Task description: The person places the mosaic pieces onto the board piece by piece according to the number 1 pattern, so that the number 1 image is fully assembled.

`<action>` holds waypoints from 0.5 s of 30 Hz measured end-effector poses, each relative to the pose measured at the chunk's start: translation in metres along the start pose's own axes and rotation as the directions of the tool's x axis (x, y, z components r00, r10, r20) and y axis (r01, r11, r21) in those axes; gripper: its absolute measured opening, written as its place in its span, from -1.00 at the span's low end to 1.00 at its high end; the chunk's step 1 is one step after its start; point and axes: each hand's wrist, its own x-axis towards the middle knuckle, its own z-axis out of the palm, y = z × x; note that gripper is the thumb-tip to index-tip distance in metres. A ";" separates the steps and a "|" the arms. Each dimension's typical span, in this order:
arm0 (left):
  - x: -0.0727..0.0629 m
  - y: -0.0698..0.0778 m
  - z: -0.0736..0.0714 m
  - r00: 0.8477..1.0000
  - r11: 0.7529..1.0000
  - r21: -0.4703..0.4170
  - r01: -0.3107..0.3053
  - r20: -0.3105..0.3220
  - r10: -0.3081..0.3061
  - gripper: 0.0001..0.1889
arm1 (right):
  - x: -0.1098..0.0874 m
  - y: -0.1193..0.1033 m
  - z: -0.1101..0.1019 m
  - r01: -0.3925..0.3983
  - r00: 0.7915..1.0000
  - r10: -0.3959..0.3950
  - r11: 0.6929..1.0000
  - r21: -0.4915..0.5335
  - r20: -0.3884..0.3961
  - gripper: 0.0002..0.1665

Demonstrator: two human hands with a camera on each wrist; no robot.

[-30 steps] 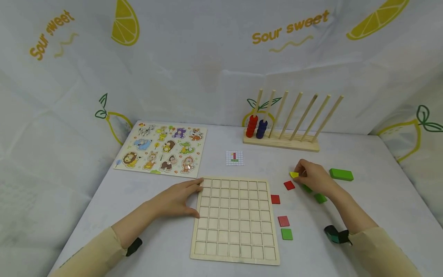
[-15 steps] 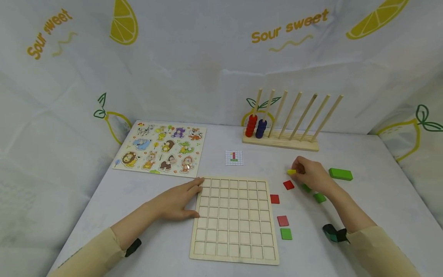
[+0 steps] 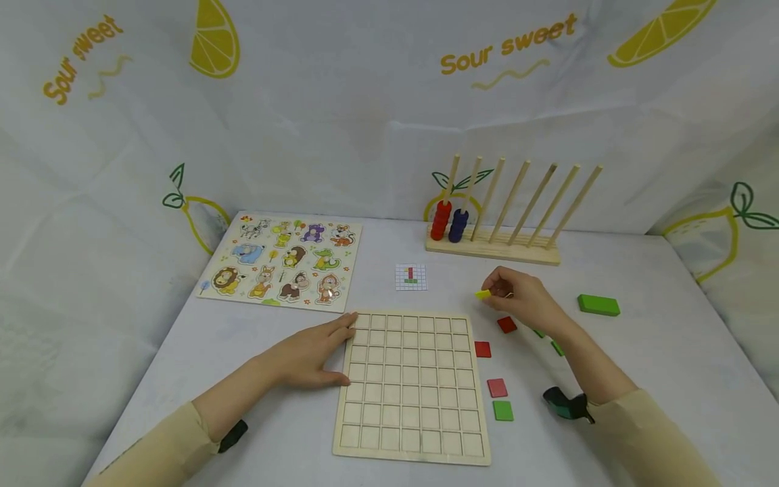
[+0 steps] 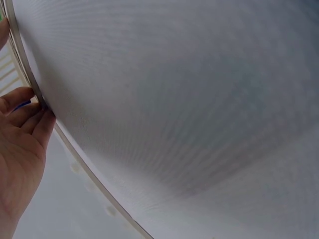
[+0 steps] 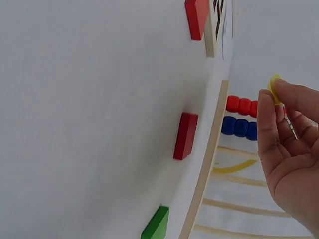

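Note:
Between thumb and fingertips my right hand (image 3: 525, 297) pinches a small yellow tile (image 3: 483, 295), up and to the right of the wooden grid board (image 3: 420, 387). The right wrist view shows that yellow tile (image 5: 273, 89) gripped at its edges. My left hand (image 3: 313, 355) rests at the board's left edge, fingers extended and thumb spread along the frame. In the left wrist view the left hand's fingertips (image 4: 45, 117) touch a light edge. Under and beside the right hand lie a red tile (image 3: 507, 325) and green tiles (image 3: 558, 348), partly hidden by the wrist.
A red tile (image 3: 483, 349), a pinkish tile (image 3: 497, 387) and a green tile (image 3: 503, 410) line the board's right side. Behind are a pattern card (image 3: 411, 277), an animal puzzle (image 3: 280, 264) and a peg abacus (image 3: 493, 250). A green block (image 3: 599, 305) lies right.
My right hand has moved left with the yellow tile, away from the green tiles and toward the board's upper right corner. The left hand has stayed at the board's edge.

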 end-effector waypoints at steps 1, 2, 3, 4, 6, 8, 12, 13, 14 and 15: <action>0.000 0.000 0.000 1.000 1.000 0.003 -0.001 -0.001 0.001 -0.15 | 0.002 -0.002 0.002 -0.003 1.000 0.003 1.000 0.019 0.007 -0.82; 0.000 0.000 0.000 1.000 1.000 0.008 -0.003 -0.002 0.003 -0.15 | 0.003 -0.005 0.004 -0.004 1.000 0.003 0.999 0.037 0.014 -0.81; 0.000 0.000 0.000 1.000 1.000 0.012 -0.004 -0.002 0.004 -0.15 | 0.005 -0.008 0.006 -0.002 1.000 0.001 0.999 0.052 0.020 -0.82; 0.000 0.000 0.001 1.000 1.000 0.015 -0.003 -0.002 0.003 -0.15 | 0.006 -0.010 0.008 0.001 1.000 -0.002 0.998 0.064 0.026 -0.82; 0.000 0.000 0.001 1.000 1.000 0.018 -0.004 -0.001 0.004 -0.15 | 0.009 -0.015 0.013 0.012 0.999 -0.015 0.996 0.089 0.038 -0.82; 0.000 0.000 0.002 1.000 1.000 0.019 -0.003 -0.002 0.003 -0.15 | 0.012 -0.020 0.018 0.034 0.998 -0.039 0.994 0.103 0.049 -0.82; 0.000 0.000 0.002 1.000 1.000 0.020 0.002 -0.003 -0.002 -0.15 | 0.016 -0.028 0.028 0.066 0.993 -0.081 0.985 0.162 0.089 -0.77; 0.000 0.000 0.002 1.000 1.000 0.019 0.004 -0.003 -0.003 -0.15 | 0.017 -0.030 0.030 0.075 0.991 -0.093 0.982 0.174 0.098 -0.76; 0.000 0.000 0.002 1.000 1.000 0.020 0.003 -0.004 -0.003 -0.15 | 0.018 -0.032 0.033 0.076 0.989 -0.099 0.979 0.191 0.110 -0.74; 0.000 0.000 0.002 1.000 1.000 0.022 0.002 -0.006 -0.002 -0.15 | 0.019 -0.033 0.035 0.077 0.987 -0.104 0.974 0.211 0.121 -0.74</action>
